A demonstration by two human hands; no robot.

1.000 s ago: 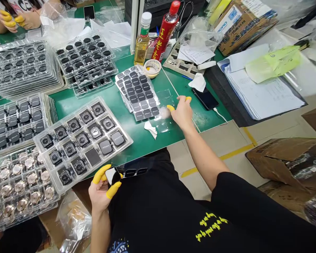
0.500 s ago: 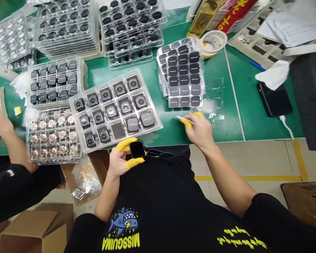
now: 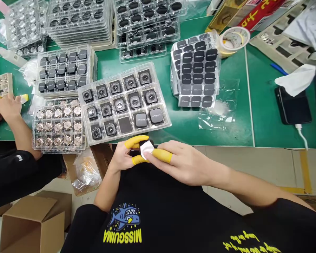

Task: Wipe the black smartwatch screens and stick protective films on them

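Fingers (image 3: 137,141) of the left hand (image 3: 121,155) grasping a watch (image 3: 151,142) at their three o'clock, right hand (image 3: 185,162) holding a white wipe (image 3: 146,147) against it, tray (image 3: 166,118) at eleven o'clock.

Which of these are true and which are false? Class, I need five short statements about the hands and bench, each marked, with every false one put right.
1. The left hand holds a watch. True.
2. The right hand is well apart from the watch. False: it is at the watch, with its fingers on a white piece laid over the face.
3. A white cable is plugged into the dark phone. True.
4. The right hand wears no yellow cover. False: a yellow cover shows on one finger.
5. A co-worker's hand shows at the left of the picture. True.
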